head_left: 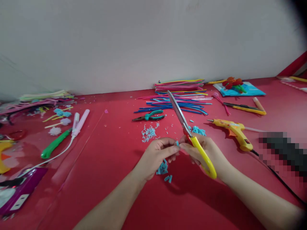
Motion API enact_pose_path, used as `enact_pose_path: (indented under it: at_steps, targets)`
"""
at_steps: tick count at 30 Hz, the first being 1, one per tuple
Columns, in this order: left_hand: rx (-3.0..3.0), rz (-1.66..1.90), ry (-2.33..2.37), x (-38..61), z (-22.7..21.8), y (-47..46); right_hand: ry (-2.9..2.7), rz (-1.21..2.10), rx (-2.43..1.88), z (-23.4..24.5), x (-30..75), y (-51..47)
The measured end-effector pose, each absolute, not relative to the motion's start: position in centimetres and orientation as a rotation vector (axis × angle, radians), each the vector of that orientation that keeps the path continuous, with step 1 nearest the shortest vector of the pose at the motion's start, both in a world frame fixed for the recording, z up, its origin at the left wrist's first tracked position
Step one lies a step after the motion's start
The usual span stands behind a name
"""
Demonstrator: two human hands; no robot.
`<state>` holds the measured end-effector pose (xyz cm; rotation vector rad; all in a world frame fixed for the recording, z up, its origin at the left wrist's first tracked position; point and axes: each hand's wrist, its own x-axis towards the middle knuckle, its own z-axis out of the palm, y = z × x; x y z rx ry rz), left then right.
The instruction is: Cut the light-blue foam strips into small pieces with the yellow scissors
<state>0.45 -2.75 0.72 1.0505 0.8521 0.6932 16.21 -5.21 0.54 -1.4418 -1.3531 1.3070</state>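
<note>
My left hand [155,156] pinches a tiny light-blue piece [177,143] between thumb and fingertips. My right hand [206,153] meets it fingertip to fingertip and is wrapped round the yellow handle of a pair of scissors [189,134], whose shut blades point up and away to the left. Under my hands lie a few cut light-blue bits [163,168] on the red table [115,166]. A light-blue fuzzy clump [198,130] sits just behind my right hand.
A yellow glue gun [233,131] with a black cord lies to the right. Green-handled pliers [151,116], blue crumbs [148,132] and a stack of coloured pipe cleaners [178,95] lie behind. A green-handled tool [55,144], a pink-white device [80,123] and clutter fill the left.
</note>
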Motion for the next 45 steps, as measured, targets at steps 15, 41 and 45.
enact_pose_path:
  at_steps: [15, 41, 45]
  targets:
    - [1.724, 0.775, 1.073, 1.0, 0.5, -3.5, -1.419, 1.223, -1.506, 0.7, 16.2, -5.1]
    - [0.899, 1.281, 0.913, -0.7, 1.1, -1.7, -2.128, 0.568, -1.756, 0.2, 17.4, -5.5]
    - [0.92, 1.287, 0.886, -0.8, 1.2, -1.7, -2.195, 0.507, -1.768, -0.2, 17.4, -5.5]
